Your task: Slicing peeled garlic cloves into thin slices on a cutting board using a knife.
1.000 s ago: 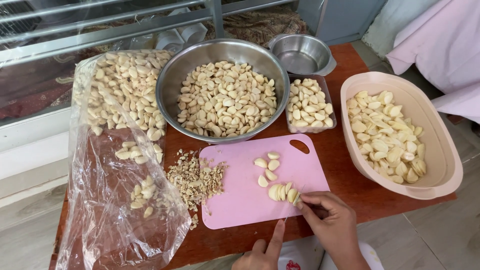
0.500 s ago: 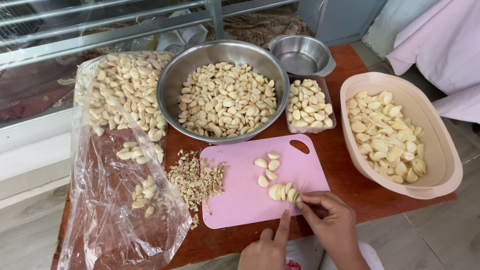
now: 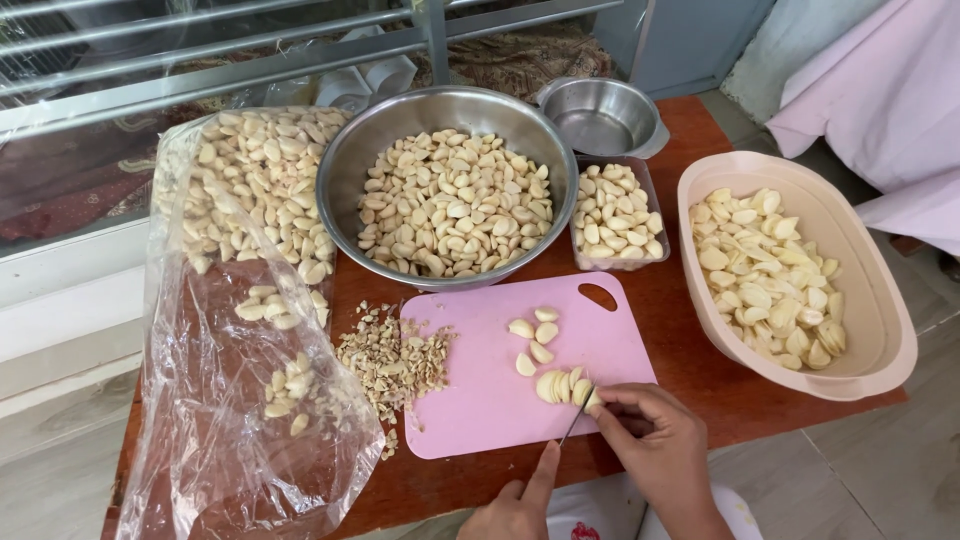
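peeled garlic cloves (image 3: 566, 387), pale, clustered on pink cutting board (image 3: 480, 400), apparently sliced

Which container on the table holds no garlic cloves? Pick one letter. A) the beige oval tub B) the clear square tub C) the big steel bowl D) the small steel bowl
D: the small steel bowl at the back shows only bare metal inside, while the big steel bowl, the beige oval tub and the clear square tub all hold peeled cloves.

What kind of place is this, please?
Probably a home or small food-preparation corner: a wooden table with a pink cutting board, a steel bowl of peeled garlic cloves, beside a railing.
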